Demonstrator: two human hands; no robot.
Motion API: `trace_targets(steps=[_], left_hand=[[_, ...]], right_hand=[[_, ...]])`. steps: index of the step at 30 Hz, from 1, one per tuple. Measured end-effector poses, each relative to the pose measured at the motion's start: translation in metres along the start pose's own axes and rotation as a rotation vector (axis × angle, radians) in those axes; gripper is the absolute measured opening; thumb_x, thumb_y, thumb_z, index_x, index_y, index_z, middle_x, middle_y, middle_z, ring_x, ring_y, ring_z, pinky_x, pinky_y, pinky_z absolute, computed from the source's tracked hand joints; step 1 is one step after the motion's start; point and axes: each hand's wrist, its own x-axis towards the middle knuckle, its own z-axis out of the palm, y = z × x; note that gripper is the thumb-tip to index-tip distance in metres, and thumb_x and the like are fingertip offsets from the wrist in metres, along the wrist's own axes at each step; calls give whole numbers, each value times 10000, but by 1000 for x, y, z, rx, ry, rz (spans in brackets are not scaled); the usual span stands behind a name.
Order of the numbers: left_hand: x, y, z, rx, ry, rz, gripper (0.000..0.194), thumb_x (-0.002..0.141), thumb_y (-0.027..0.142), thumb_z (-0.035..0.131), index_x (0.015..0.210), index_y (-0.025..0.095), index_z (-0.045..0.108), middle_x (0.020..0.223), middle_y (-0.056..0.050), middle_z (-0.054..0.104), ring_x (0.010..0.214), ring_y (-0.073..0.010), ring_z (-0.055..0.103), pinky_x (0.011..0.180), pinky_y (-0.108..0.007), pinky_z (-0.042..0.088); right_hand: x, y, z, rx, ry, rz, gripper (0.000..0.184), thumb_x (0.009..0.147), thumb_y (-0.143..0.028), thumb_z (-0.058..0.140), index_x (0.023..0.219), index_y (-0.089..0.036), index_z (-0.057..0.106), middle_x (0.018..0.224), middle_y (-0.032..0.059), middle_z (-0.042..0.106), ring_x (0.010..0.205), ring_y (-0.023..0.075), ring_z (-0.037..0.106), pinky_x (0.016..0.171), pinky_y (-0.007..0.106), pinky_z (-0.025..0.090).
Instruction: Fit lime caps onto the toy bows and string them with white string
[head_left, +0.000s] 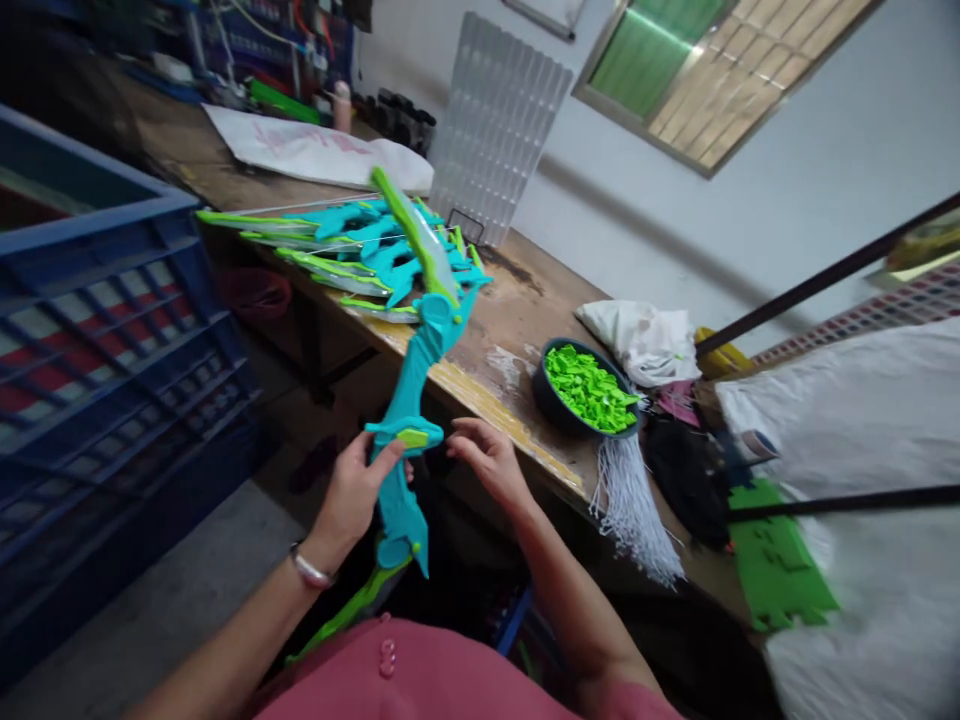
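Turquoise plastic toy bow with lime-green limbs [409,385]: located on your side of the worn brown wooden bench [491,325]. Your left hand [356,485] grips its middle; your right hand [491,462], beside it, has loosely curled, parted fingers with nothing seen in them. Advised: hold the middle firmly, as the long limbs would likely tip it, and mind the upper limb over the bench. Upon the bench: a dark round bowl [553,408] of lime-green plastic pieces [589,385]; farther, a pile of similar turquoise-and-green bows [349,220].
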Motion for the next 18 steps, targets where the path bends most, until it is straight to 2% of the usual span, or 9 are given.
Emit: trace_targets(steps=[2, 5, 8, 11, 14, 18], left_hand=[[6, 16, -7, -114, 44, -4, 500, 743, 545, 826, 998, 165, 626, 653, -10, 692, 535, -175, 637, 490, -264, 528], [10, 43, -15, -232, 82, 43, 498, 707, 523, 852, 974, 178, 611, 611, 8, 657, 502, -153, 599, 454, -232, 487], [6, 60, -19, -263, 39, 117, 451, 671, 416, 892, 943, 191, 610, 608, 27, 625, 503, -127, 565, 463, -217, 463], [0, 65, -20, -294, -49, 203, 388, 654, 349, 901, 891, 183, 642, 612, 31, 591, 492, -103, 518, 467, -222, 441], [-7, 66, -21, -331, -154, 250, 387, 668, 333, 898, 943, 187, 669, 604, 26, 571, 493, -110, 509, 468, -237, 428], [-11, 79, -27, -311, -222, 293, 536, 603, 251, 934, 1070, 228, 671, 714, 20, 600, 478, -106, 516, 427, -245, 424]], right_hand=[[21, 14, -41, -99, 166, 13, 446, 889, -559, 617, 1103, -182, 723, 968, 70, 765, 865, 212, 711, 827, 350, 576], [61, 38, -114, -291, 388, 85, 390, 952, -454, 535, 1098, -140, 715, 1115, 134, 743, 1043, 250, 677, 983, 417, 514], [98, 63, -167, -468, 397, 204, 279, 975, -401, 602, 993, -146, 715, 1098, 114, 734, 1066, 240, 668, 1028, 455, 493], [123, 84, -185, -601, 307, 303, 270, 975, -418, 662, 1022, -153, 694, 1116, 70, 713, 1065, 216, 669, 1012, 465, 518], [137, 100, -183, -684, 237, 366, 297, 983, -428, 656, 1083, -150, 684, 1149, 73, 700, 1072, 220, 668, 991, 463, 538], [146, 110, -178, -719, 216, 391, 281, 984, -409, 658, 1099, -153, 679, 1140, 69, 693, 1037, 211, 672, 946, 437, 563]])
